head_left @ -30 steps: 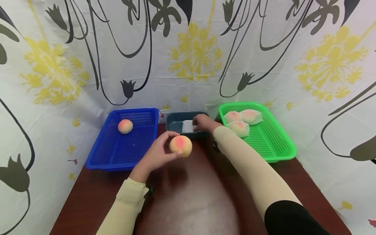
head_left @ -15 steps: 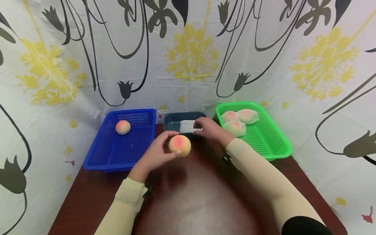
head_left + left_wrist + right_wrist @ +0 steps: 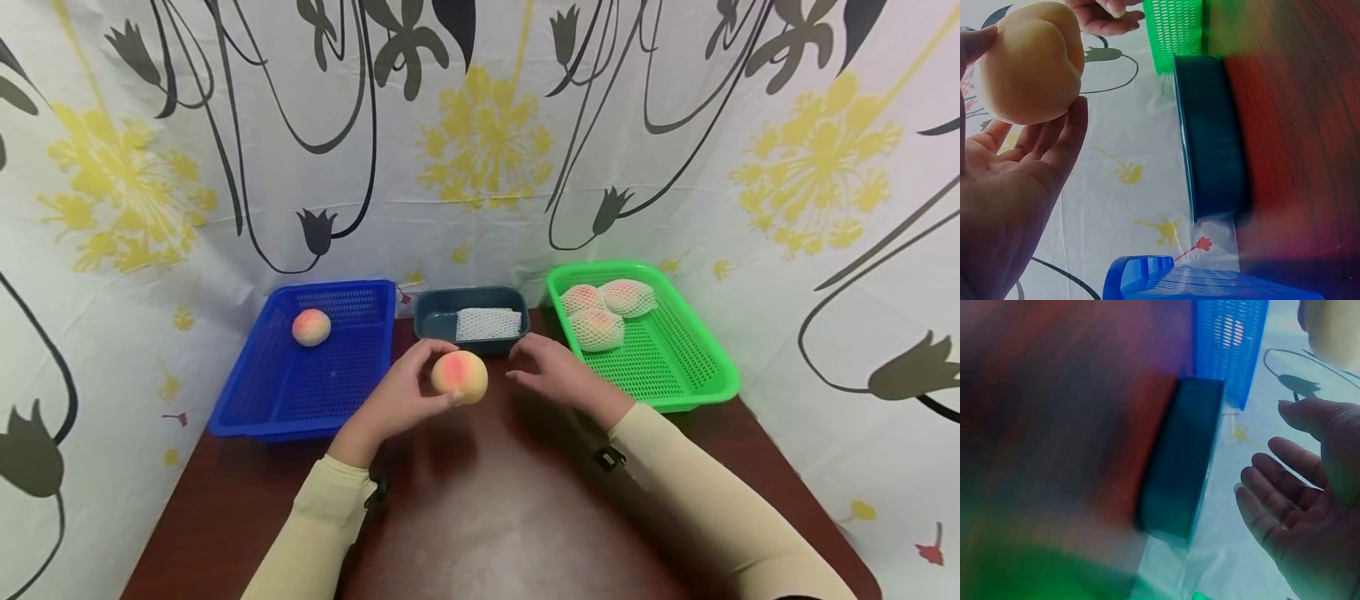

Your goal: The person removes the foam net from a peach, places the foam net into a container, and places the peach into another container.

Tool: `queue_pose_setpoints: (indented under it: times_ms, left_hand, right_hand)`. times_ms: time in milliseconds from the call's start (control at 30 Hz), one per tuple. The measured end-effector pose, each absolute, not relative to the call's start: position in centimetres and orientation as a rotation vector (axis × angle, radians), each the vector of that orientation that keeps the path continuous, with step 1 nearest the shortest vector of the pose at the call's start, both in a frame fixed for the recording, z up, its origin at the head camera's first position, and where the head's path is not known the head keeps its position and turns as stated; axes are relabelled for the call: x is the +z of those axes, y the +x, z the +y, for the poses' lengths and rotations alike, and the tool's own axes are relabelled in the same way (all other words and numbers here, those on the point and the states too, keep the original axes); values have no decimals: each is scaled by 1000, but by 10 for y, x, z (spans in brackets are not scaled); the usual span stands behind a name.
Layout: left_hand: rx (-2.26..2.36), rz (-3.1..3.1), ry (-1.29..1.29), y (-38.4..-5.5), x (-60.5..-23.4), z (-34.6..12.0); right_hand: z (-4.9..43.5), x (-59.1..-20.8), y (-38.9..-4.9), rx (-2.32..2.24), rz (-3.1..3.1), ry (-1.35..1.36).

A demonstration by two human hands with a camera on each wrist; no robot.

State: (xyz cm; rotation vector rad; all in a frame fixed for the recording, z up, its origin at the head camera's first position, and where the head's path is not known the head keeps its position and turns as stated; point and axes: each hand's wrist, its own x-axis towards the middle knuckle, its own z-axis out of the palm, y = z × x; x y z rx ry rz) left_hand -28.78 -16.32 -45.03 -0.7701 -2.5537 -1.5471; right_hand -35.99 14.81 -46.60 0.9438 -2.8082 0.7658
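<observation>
My left hand [image 3: 408, 387] grips a peach [image 3: 461, 377] between thumb and fingers, held up over the table. In the left wrist view the same peach [image 3: 1032, 65] shows its crease, with the fingertips under it. To its right is my right hand [image 3: 558, 371], fingers loosely bent and nothing between them, as the right wrist view of that hand [image 3: 1316, 487] also shows. Just beyond both hands sits a dark teal tray [image 3: 435, 325] with white foam net sleeves [image 3: 487, 323] lying in its right part.
A blue basket [image 3: 258, 392] on the left has one bare peach [image 3: 311, 327] in it. On the right, a green basket [image 3: 712, 367] contains three peaches in foam nets [image 3: 596, 330]. Behind them hangs a patterned white cloth [image 3: 480, 242]; beneath is a dark red-brown table [image 3: 480, 517].
My right hand has drawn back from the tray toward me and to the right, uncovering the foam sleeves. My left hand stays nearly in place with the peach.
</observation>
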Motion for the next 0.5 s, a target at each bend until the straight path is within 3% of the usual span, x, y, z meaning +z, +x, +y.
queue_pose_setpoints:
  times_ms: [500]
  left_hand:
    - [-1453,-2596,-654,-287,-439,-170]
  right_hand:
    - [154,-482,-345,742,-2820,958]
